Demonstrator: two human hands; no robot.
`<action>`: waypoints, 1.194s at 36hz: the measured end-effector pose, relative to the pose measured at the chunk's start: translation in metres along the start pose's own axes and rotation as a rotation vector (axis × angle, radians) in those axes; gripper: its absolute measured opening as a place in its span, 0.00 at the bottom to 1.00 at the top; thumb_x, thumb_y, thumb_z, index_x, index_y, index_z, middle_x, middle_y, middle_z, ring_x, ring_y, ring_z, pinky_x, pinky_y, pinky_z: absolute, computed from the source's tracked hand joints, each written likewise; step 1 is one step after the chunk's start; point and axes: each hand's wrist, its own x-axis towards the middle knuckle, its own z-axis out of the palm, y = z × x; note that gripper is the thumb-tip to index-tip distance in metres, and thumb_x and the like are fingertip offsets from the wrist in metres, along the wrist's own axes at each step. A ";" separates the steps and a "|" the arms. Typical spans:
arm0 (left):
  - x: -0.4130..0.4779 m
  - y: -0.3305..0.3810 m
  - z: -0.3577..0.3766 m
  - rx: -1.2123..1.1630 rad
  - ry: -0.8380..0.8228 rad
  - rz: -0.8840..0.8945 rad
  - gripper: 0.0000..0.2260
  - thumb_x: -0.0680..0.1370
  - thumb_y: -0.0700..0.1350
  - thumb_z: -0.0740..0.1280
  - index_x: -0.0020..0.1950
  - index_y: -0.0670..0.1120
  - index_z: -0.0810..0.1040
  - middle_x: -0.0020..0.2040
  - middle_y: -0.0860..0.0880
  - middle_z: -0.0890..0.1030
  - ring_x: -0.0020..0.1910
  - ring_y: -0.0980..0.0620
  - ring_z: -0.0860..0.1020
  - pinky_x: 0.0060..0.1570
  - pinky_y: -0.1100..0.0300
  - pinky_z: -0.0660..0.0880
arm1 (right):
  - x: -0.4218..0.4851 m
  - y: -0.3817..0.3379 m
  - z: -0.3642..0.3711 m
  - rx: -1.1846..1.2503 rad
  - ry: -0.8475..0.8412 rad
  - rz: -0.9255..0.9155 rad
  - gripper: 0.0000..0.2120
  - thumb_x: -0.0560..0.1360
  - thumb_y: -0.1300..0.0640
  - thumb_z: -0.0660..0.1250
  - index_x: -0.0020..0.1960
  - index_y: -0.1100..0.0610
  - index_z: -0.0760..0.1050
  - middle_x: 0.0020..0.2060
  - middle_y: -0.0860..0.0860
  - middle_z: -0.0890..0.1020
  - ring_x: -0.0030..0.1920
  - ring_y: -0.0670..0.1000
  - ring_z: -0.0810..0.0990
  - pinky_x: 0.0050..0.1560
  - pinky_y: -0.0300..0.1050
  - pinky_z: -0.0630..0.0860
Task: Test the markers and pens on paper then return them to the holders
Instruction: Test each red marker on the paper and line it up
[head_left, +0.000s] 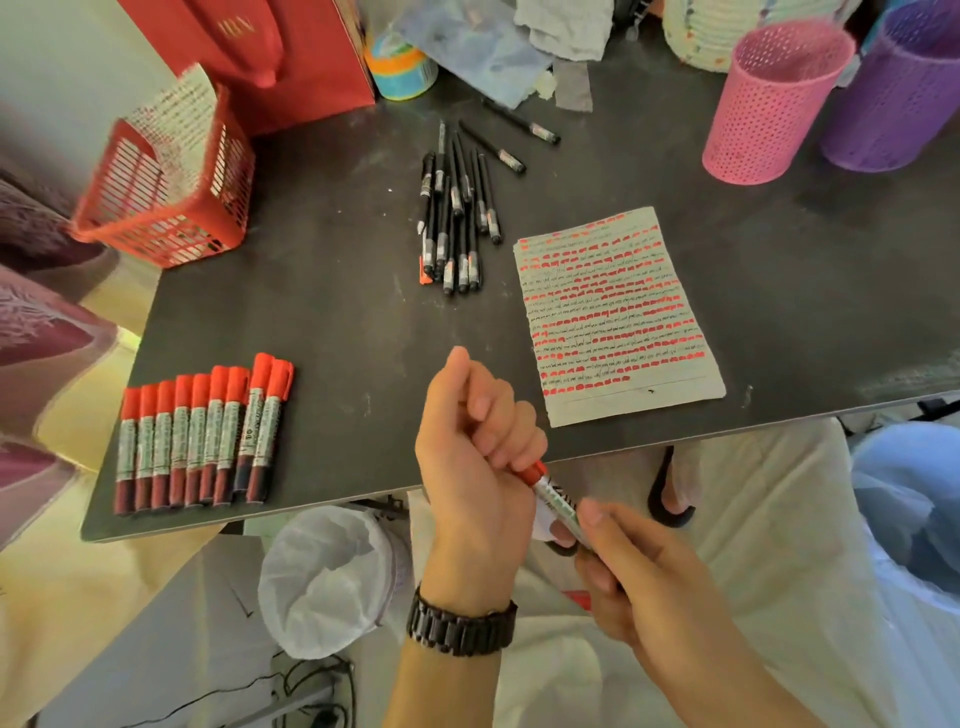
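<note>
Red marker (555, 498) between left hand (480, 457) and right hand (631, 577)

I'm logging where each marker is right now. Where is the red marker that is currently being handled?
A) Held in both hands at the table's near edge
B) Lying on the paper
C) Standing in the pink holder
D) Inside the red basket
A: the left hand grips the cap end of the red marker while the right hand holds its barrel, at the near edge of the table.
</note>
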 end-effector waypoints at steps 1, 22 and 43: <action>0.001 -0.003 0.000 -0.018 0.036 -0.008 0.19 0.80 0.50 0.62 0.30 0.49 0.64 0.24 0.55 0.58 0.23 0.56 0.54 0.22 0.63 0.55 | -0.001 0.001 0.002 0.013 0.023 0.003 0.16 0.66 0.42 0.68 0.39 0.55 0.81 0.25 0.50 0.65 0.22 0.45 0.56 0.20 0.35 0.55; 0.012 -0.002 0.022 -0.042 -0.035 0.030 0.19 0.79 0.48 0.62 0.29 0.50 0.63 0.23 0.55 0.57 0.21 0.56 0.53 0.20 0.63 0.56 | -0.009 -0.036 0.001 0.036 0.058 -0.099 0.12 0.70 0.45 0.69 0.37 0.53 0.78 0.25 0.51 0.67 0.22 0.45 0.58 0.22 0.37 0.56; -0.012 0.085 -0.066 0.917 0.375 0.411 0.07 0.75 0.50 0.72 0.52 0.60 0.79 0.44 0.50 0.85 0.42 0.52 0.84 0.47 0.53 0.81 | 0.054 -0.052 0.070 -0.624 -0.276 -0.383 0.07 0.79 0.49 0.67 0.55 0.38 0.79 0.49 0.34 0.84 0.52 0.33 0.79 0.48 0.26 0.74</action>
